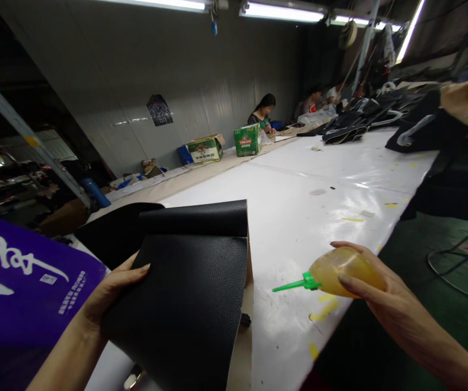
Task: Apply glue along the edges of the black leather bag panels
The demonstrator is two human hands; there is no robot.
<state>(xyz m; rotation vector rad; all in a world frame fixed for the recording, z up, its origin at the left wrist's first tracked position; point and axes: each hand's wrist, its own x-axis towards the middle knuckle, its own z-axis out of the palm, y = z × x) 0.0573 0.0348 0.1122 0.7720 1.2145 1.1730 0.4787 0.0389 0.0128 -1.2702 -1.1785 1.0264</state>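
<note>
The white table (286, 217) runs away from the viewer, its right edge slanting up to a heap of black pieces (351, 119) at the far end and its left side lined with a green box (247, 140) and an open carton (205, 155). Its middle stretch is mostly bare, giving room ahead of both hands; a purple bag (22, 304) crowds the left side, and dark green floor (437, 260) shows past the right edge. The left hand (107, 293) has its grip closed on the left side of a black panel (188, 304), thumb on top, other fingers mostly hidden. The right hand (382, 301) has its grip wrapped around the rear of a yellowish bottle (342, 270), the green nozzle (293, 285) pointing left, apart from the panel
</note>
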